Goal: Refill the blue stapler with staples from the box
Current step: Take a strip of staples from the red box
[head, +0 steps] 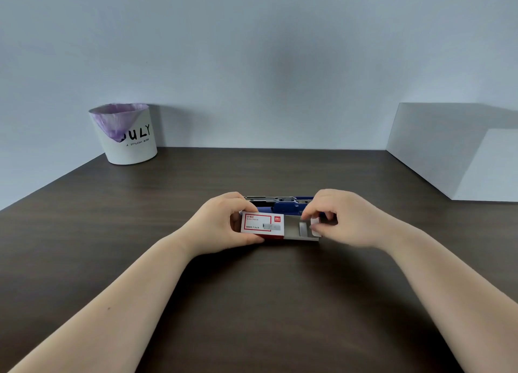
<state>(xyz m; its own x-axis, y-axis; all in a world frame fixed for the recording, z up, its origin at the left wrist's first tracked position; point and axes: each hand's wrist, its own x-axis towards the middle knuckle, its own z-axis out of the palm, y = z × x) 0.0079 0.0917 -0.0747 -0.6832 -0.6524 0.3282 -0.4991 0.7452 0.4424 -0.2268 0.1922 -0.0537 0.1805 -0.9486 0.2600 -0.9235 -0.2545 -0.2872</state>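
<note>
A small red and white staple box lies on the dark table, its grey inner tray slid out to the right. A strip of staples shows in the tray. My left hand grips the box sleeve at its left end. My right hand pinches the tray's white end flap at the right. The blue stapler lies just behind the box, opened, with its metal rail showing; both hands hide its ends.
A white bin with a purple liner stands at the table's back left against the wall. A white block sits at the back right. The wall runs along the table's far edge.
</note>
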